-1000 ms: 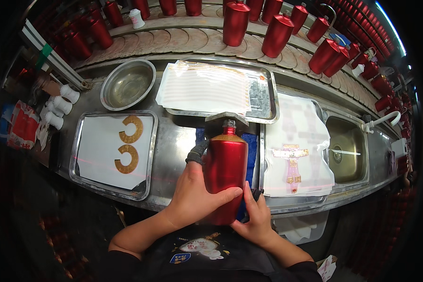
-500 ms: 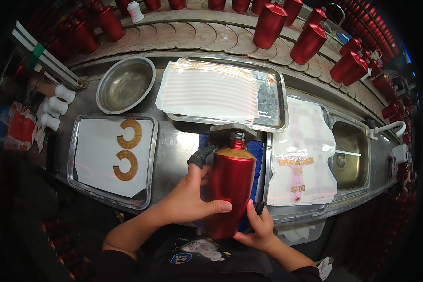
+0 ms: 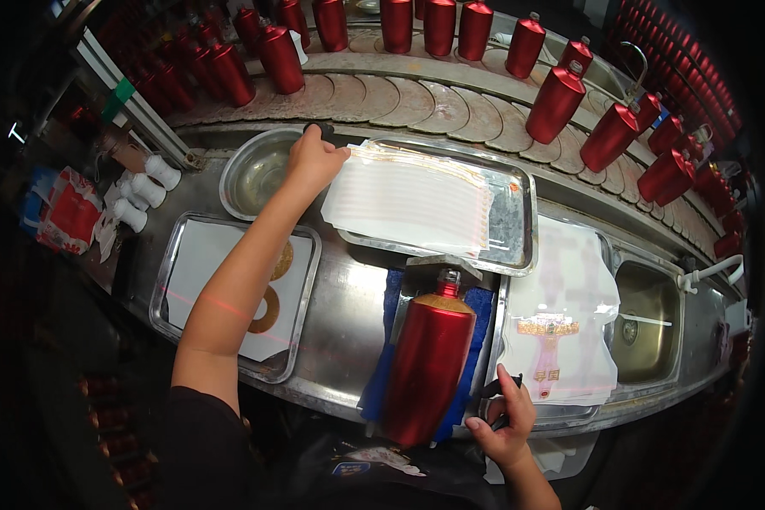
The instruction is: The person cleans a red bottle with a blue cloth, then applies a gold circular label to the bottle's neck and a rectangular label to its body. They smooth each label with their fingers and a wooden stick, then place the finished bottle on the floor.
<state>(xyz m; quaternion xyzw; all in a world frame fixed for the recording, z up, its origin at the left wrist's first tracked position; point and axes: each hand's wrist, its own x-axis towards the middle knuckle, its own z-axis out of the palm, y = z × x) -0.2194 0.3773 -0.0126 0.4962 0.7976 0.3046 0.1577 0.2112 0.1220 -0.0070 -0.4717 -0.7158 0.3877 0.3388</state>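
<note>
A red metallic bottle (image 3: 429,365) with a gold shoulder band lies neck-away on a blue cloth (image 3: 478,319), its neck at a grey metal rest (image 3: 446,265). My left hand (image 3: 314,161), with black finger covers, reaches to the near-left corner of a stack of white sheets with gold edging (image 3: 408,204). Its thumb is at the sheets' edge, apart from the covered finger. To the bottle's right, my right hand (image 3: 508,421) is half-curled, thumb and index finger apart, holding nothing. It also wears black finger covers. Neither hand is on the bottle.
Gold C-shaped pieces (image 3: 266,310) on a white sheet lie in a left tray (image 3: 297,340), partly behind my forearm. A metal bowl (image 3: 234,183) stands behind it. Right are printed sheets (image 3: 569,297) and a sink (image 3: 654,293). Red bottles (image 3: 557,102) line the conveyor (image 3: 382,98).
Both hands have let go of the red bottle, which now lies on the blue cloth. My left hand has reached forward to the sheet stack; my right has moved slightly right. The view has shifted.
</note>
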